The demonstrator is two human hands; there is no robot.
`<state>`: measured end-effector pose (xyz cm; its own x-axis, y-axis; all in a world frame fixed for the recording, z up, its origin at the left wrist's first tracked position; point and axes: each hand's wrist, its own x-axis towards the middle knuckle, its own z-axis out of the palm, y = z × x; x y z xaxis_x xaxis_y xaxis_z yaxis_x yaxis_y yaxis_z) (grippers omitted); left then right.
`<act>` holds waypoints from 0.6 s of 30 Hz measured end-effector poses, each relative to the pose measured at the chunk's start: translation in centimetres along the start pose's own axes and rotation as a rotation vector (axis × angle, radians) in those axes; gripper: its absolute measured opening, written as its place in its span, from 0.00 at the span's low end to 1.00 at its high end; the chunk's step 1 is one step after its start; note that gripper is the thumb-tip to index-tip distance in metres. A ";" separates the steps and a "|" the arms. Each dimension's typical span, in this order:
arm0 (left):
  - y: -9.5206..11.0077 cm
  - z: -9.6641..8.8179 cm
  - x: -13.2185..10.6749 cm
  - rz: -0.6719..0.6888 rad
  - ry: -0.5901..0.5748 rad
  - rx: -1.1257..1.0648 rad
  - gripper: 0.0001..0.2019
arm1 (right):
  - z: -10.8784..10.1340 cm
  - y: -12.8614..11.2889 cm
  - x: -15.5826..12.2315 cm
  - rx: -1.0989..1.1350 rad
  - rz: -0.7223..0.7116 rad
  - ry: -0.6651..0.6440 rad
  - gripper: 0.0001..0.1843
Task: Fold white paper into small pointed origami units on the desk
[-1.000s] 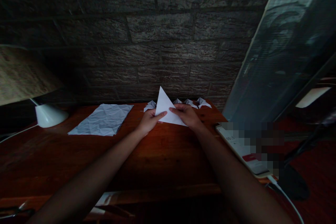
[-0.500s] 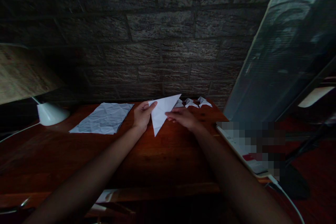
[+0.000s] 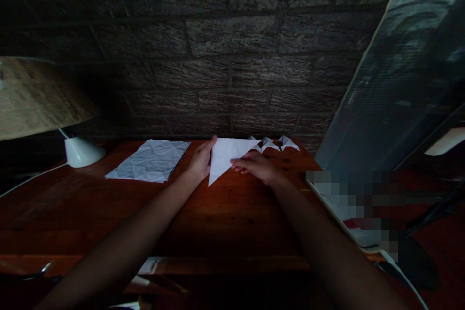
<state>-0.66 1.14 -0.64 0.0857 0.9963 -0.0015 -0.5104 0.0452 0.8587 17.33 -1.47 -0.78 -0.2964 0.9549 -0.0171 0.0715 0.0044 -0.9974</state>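
Observation:
Between my two hands is a sheet of white paper (image 3: pixel 227 154) folded into a triangle, one point aimed down toward me. My left hand (image 3: pixel 203 159) grips its left edge, thumb up at the top left corner. My right hand (image 3: pixel 256 164) pinches the slanted right edge, thumb on the near face and the other fingers partly behind. The paper is held above the wooden table (image 3: pixel 225 223). Just behind its right corner stand small folded paper shapes (image 3: pixel 269 144), one partly covered by the paper.
A stack of creased white paper (image 3: pixel 148 161) lies to the left. Beyond it stands a lamp with a white base (image 3: pixel 83 152). At the right table edge is a partly blurred flat device (image 3: pixel 337 208) with a white cable (image 3: pixel 403 271). A dark brick wall (image 3: pixel 232 68) rises behind the table.
The paper has turned so its top edge lies nearly level, and it looks broader. My left thumb has moved from its face to the top corner. The whole view has shifted slightly.

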 end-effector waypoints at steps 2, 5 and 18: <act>0.2 -0.1 0.0 0.016 -0.027 0.029 0.23 | -0.1 0.1 0.0 -0.004 -0.014 -0.002 0.15; 0.2 -0.1 -0.2 0.096 -0.091 0.111 0.22 | -0.2 0.1 0.0 -0.022 -0.022 -0.001 0.14; 0.4 0.2 0.1 0.131 0.085 0.025 0.24 | 0.4 -0.1 0.1 0.029 -0.059 -0.018 0.17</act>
<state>-0.71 1.26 -0.23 -0.0539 0.9961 0.0692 -0.4906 -0.0868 0.8671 16.96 -1.51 -0.73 -0.3161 0.9479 0.0407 0.0259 0.0515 -0.9983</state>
